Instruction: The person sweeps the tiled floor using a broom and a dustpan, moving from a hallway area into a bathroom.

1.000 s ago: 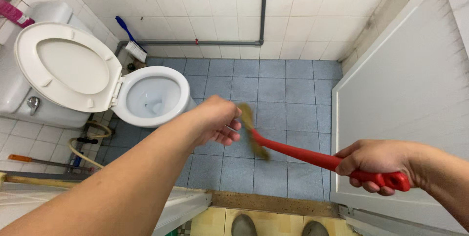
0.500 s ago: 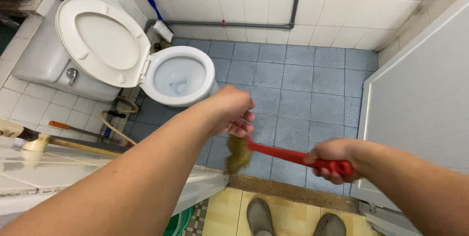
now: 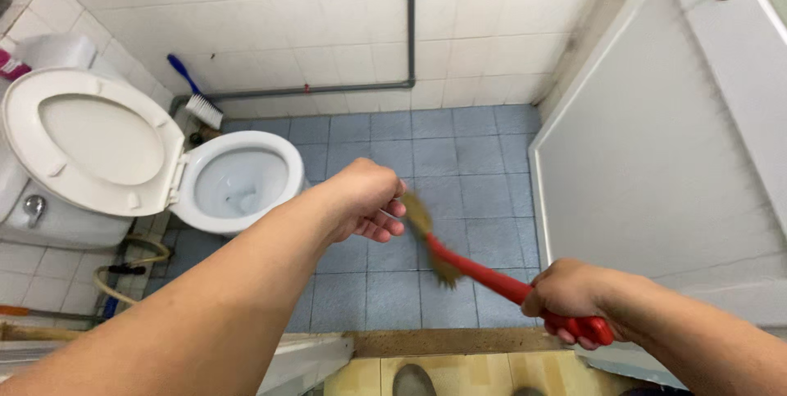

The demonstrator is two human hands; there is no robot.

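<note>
My right hand (image 3: 571,301) grips the handle end of a red long-handled brush (image 3: 492,279), low at the right. The brush slants up and to the left, and its brown bristle head (image 3: 426,232) is blurred over the blue floor tiles. My left hand (image 3: 367,199) is stretched out in the middle of the view. Its fingers are curled right beside the top of the bristle head. I cannot make out whether they pinch the bristles or anything else.
A white toilet (image 3: 283,158) with its lid (image 3: 90,142) raised stands at the left, with a blue-handled brush (image 3: 197,101) leaning on the wall behind it. A grey pipe (image 3: 410,35) runs along the tiled wall. A white door (image 3: 656,158) stands at the right. A shoe (image 3: 410,380) shows below the threshold (image 3: 459,340).
The brush head dropped toward the threshold half a second ago and is now back up by my left hand's fingers. The view swung right and then back left. Both hands kept their grip shapes.
</note>
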